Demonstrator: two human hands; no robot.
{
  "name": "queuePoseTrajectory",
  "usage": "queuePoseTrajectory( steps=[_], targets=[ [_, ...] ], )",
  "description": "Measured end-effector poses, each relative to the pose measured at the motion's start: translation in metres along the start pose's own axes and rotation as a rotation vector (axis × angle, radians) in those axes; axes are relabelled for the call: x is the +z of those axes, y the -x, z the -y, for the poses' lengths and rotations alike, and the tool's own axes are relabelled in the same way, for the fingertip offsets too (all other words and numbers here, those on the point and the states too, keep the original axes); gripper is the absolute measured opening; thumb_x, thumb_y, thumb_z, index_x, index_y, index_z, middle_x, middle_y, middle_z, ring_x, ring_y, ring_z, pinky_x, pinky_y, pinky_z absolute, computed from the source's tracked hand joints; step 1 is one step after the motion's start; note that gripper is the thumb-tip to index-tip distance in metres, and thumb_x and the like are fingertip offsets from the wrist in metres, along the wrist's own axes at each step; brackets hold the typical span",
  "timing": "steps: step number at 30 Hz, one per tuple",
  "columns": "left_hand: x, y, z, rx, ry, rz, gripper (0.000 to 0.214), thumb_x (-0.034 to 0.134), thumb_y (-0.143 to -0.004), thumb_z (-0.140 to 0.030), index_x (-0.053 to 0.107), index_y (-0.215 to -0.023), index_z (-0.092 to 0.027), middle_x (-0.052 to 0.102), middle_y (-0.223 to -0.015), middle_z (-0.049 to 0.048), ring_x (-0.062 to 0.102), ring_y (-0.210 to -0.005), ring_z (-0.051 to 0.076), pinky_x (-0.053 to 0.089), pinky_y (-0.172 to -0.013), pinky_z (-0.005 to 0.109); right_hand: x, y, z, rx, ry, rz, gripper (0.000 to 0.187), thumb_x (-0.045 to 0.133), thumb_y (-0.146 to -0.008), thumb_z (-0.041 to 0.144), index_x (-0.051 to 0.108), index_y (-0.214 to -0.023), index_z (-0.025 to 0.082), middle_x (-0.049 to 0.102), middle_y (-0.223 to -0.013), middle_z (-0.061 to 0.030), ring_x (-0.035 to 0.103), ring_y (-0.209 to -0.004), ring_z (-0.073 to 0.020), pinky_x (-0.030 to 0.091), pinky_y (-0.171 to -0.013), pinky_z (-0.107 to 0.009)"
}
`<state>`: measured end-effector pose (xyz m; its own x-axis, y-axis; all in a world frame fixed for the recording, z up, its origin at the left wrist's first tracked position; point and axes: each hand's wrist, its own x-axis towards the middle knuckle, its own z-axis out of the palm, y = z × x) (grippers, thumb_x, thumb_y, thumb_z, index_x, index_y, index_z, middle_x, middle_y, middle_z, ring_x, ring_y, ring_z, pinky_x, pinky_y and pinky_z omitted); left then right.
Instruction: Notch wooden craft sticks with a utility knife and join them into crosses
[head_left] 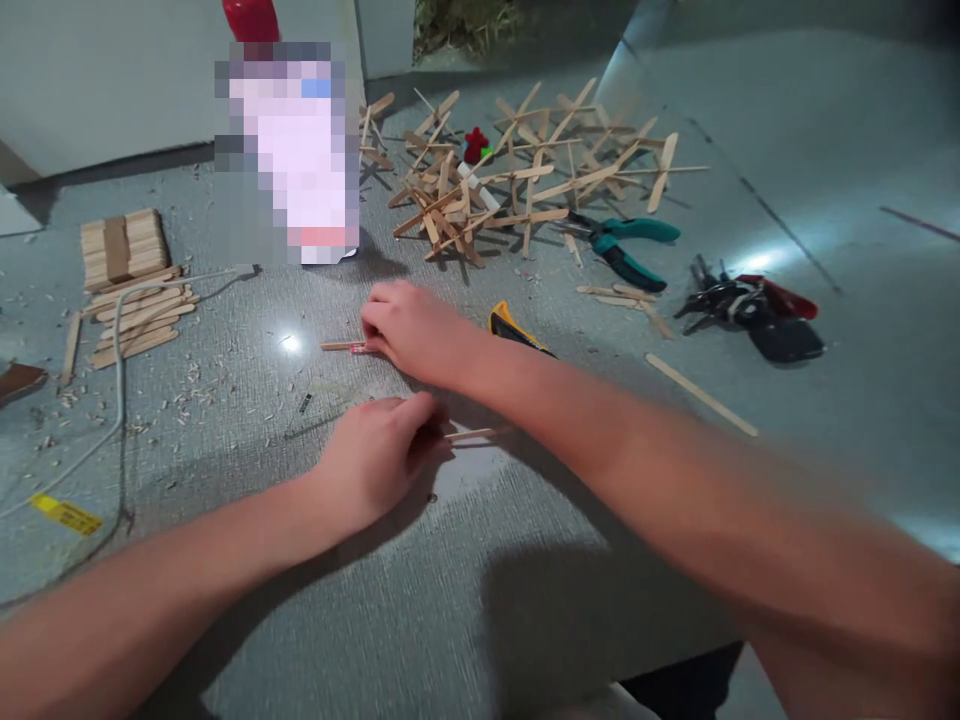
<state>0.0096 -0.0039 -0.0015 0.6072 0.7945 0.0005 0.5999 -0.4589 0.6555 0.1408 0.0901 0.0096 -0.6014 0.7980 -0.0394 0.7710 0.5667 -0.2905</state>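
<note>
My left hand (386, 450) rests low over the grey surface, fingers curled shut around a wooden craft stick (471, 433) whose narrow edge sticks out to the right. Just beyond it, my right hand (420, 330) reaches across, its fingers closed over a thin brown stick (339, 346). A small pink piece (359, 349) shows beside that stick at the fingertips; what it belongs to is hidden. Partly behind my right forearm lies a yellow and black utility knife (517, 328). A single craft stick (701, 395) lies flat to the right of that forearm.
Crossed craft-stick pieces (465, 205) are heaped at the back. Green-handled pliers (630, 250) and a bunch of keys (750, 310) lie right. At left are a banded stick bundle (124, 250), loose sticks (146, 320) and a white cable (120, 390). A blurred-out object (304, 160) stands behind my hands.
</note>
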Motion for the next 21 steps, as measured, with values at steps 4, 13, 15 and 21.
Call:
queuePoseTrajectory(
  steps=[4,13,15,21],
  targets=[
    [-0.003,-0.002,0.001,-0.093,0.326,0.030,0.018,0.068,-0.086,-0.016,0.069,-0.104,-0.018,0.076,-0.081,-0.0011,0.064,-0.062,0.010,0.049,-0.061,0.022,-0.008,0.010,-0.002,0.033,0.006,-0.025,0.018,0.047,-0.102,0.013,0.064,-0.106,0.010,0.066,-0.108,-0.0151,0.057,-0.099,-0.0256,0.039,-0.080,-0.036],
    [0.000,0.000,-0.002,-0.138,0.467,0.048,0.015,0.072,-0.086,-0.021,0.073,-0.101,-0.019,0.077,-0.085,-0.0002,0.066,-0.065,0.010,0.052,-0.060,0.022,-0.041,0.049,-0.032,0.090,-0.077,-0.040,0.013,0.057,-0.093,0.011,0.067,-0.097,0.018,0.072,-0.087,-0.0049,0.062,-0.076,-0.0191,0.036,-0.067,-0.030],
    [0.000,0.000,-0.003,-0.091,0.383,0.039,0.011,0.071,-0.088,-0.021,0.074,-0.099,-0.020,0.077,-0.084,-0.0003,0.065,-0.063,0.010,0.051,-0.059,0.022,-0.042,0.062,-0.034,0.121,-0.128,-0.071,0.016,0.059,-0.092,0.011,0.067,-0.103,0.019,0.073,-0.089,-0.0045,0.065,-0.078,-0.0195,0.040,-0.071,-0.030],
    [0.006,0.008,-0.006,0.092,-0.037,-0.010,0.014,0.062,-0.094,-0.025,0.076,-0.092,-0.021,0.073,-0.074,0.0000,0.064,-0.060,0.014,0.045,-0.057,0.027,-0.029,0.093,-0.032,0.114,-0.143,-0.083,0.009,0.058,-0.095,0.019,0.067,-0.092,0.022,0.072,-0.086,-0.0047,0.066,-0.081,-0.0229,0.047,-0.074,-0.035]
  ],
)
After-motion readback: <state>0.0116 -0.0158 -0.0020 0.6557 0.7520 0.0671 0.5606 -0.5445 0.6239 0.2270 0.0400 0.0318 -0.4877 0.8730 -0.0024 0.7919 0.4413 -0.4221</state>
